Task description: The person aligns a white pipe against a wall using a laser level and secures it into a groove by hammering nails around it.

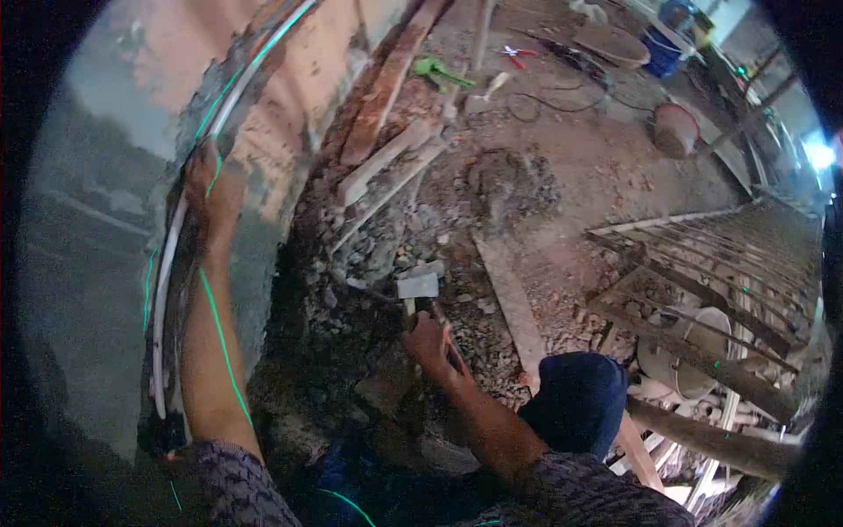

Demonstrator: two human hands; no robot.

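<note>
A white conduit pipe (170,255) runs up a groove chiselled in the wall (97,211). My left hand (216,184) is closed around the pipe, partway up the groove, with the fingers partly hidden behind the back of the hand. Low over the rubble, my right hand (428,341) is closed on what looks like a hammer (418,286), with a pale block-shaped head and a dark and orange handle. The head points away from me, beyond the fist. Part of the handle is covered by my fingers.
Broken rubble (386,237) and wooden planks (509,303) lie along the wall. Farther off are red-handled pliers (518,57), a green tool (439,72), a bucket (675,130) and a shallow pan (612,44). A slatted frame (702,263) stands at right.
</note>
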